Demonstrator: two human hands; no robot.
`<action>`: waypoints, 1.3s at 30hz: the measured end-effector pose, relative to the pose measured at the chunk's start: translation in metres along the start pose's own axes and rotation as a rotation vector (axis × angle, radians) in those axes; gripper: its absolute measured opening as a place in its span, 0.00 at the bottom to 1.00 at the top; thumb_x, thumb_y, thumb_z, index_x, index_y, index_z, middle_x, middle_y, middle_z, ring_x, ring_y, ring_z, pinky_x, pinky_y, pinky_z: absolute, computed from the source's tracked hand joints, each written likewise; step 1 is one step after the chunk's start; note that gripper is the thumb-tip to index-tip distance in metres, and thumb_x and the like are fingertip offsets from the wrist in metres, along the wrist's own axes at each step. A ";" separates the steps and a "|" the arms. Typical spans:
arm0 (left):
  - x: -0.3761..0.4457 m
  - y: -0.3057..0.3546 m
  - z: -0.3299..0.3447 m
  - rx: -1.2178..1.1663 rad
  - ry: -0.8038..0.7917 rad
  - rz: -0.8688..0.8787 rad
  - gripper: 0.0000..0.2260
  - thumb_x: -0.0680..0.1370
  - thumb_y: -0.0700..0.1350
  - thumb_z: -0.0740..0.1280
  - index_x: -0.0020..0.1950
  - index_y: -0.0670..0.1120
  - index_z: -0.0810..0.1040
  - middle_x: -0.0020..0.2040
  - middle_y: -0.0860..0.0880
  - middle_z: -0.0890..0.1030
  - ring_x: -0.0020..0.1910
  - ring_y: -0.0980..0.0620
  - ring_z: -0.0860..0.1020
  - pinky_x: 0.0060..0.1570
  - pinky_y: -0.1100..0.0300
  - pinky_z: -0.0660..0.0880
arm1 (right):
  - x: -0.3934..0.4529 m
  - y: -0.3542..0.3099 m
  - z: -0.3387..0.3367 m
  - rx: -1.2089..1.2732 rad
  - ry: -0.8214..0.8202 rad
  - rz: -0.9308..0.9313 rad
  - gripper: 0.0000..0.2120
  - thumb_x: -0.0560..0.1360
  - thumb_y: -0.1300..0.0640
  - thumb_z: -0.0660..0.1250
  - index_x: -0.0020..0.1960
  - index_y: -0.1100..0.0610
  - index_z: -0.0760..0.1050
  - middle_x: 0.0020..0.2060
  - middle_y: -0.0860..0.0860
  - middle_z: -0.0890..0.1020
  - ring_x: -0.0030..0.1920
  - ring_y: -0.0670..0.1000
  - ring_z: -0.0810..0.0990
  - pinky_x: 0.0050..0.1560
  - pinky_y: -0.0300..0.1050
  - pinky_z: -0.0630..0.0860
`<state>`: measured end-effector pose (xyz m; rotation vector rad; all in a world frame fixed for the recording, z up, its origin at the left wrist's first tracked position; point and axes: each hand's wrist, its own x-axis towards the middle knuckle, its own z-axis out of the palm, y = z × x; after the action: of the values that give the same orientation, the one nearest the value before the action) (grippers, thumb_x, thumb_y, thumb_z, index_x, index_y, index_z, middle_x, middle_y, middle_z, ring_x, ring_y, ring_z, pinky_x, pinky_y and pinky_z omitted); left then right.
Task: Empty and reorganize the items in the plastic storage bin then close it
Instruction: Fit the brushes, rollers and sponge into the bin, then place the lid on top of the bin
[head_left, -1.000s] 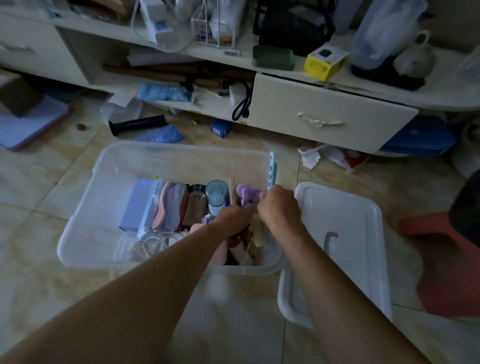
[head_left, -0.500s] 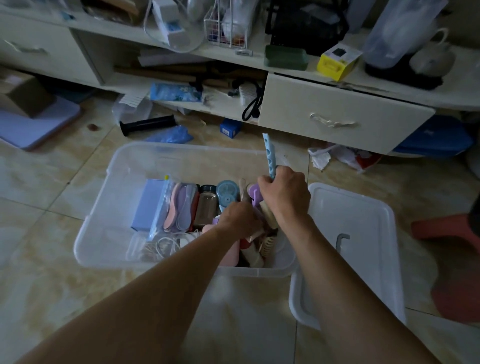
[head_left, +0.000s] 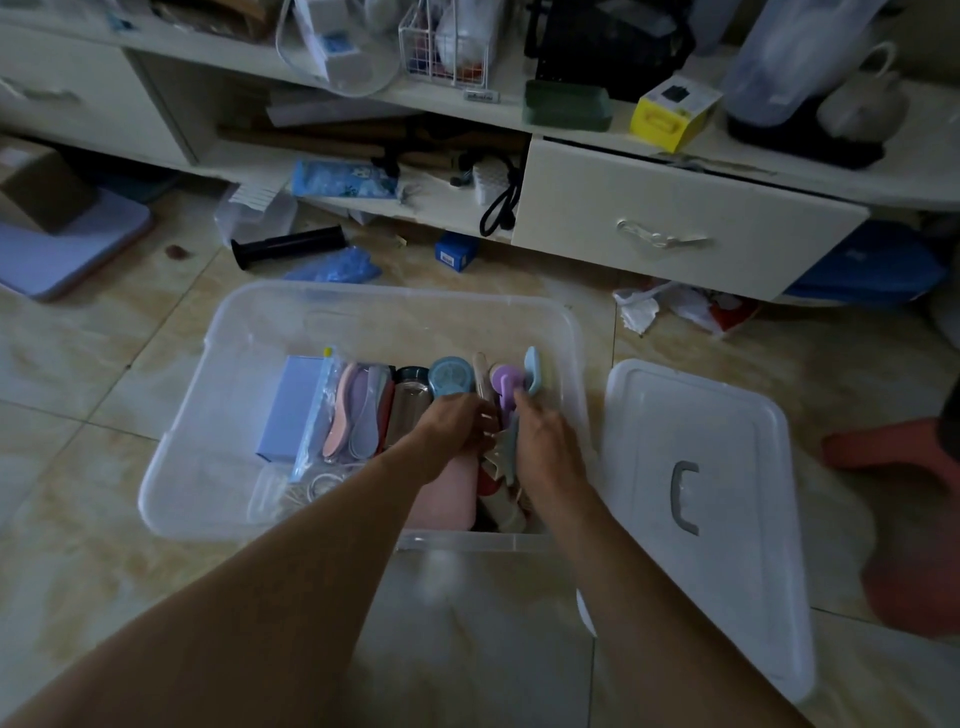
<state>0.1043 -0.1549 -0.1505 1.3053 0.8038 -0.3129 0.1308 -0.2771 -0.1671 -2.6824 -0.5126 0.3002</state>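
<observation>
The clear plastic bin (head_left: 395, 292) stands open on the tiled floor. Along its near side are a lavender box (head_left: 293, 405), a bag of pink and grey flat pieces (head_left: 353, 415), a clear bottle (head_left: 410, 402), a teal round cap (head_left: 451, 376), a purple piece (head_left: 503, 378) and a pink pouch (head_left: 449, 493). My left hand (head_left: 457, 426) is curled down among beige sticks; what it grips is hidden. My right hand (head_left: 543, 441) closes on a light blue strip (head_left: 532, 370) low in the bin's right end. The white lid (head_left: 701, 415) lies flat to the right.
A low cream cabinet with a part-open drawer (head_left: 675, 223) and cluttered shelves runs behind the bin. A black tube (head_left: 288, 247), blue gloves (head_left: 337, 270), a small blue box (head_left: 454, 252) and crumpled paper (head_left: 670, 309) lie on the floor. A red stool (head_left: 893, 452) stands at the right.
Half a second ago my right hand held the blue strip upright above the bin's rim; now the strip is down inside the bin. My left hand stays among the items.
</observation>
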 end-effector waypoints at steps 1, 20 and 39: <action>-0.001 0.001 0.000 -0.011 -0.021 -0.005 0.12 0.80 0.37 0.57 0.54 0.34 0.79 0.44 0.38 0.80 0.35 0.46 0.76 0.29 0.65 0.75 | 0.000 0.002 0.000 -0.053 -0.022 -0.003 0.20 0.86 0.59 0.51 0.76 0.55 0.65 0.61 0.58 0.80 0.59 0.57 0.80 0.56 0.48 0.76; 0.005 -0.029 0.000 0.876 -0.183 0.386 0.24 0.75 0.40 0.71 0.70 0.49 0.69 0.55 0.52 0.79 0.50 0.55 0.79 0.44 0.66 0.76 | -0.005 0.000 0.021 0.146 0.148 0.121 0.15 0.83 0.59 0.59 0.67 0.59 0.73 0.57 0.58 0.79 0.56 0.57 0.79 0.52 0.47 0.75; -0.006 0.001 0.061 0.895 0.382 0.850 0.07 0.76 0.42 0.66 0.53 0.48 0.76 0.50 0.49 0.77 0.51 0.49 0.73 0.49 0.52 0.75 | 0.002 0.022 -0.067 0.163 0.388 -0.128 0.07 0.80 0.60 0.63 0.55 0.58 0.79 0.48 0.54 0.81 0.47 0.52 0.79 0.44 0.40 0.71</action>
<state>0.1221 -0.2127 -0.1433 2.4639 0.3262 0.3213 0.1582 -0.3174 -0.1165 -2.4488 -0.5097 -0.2046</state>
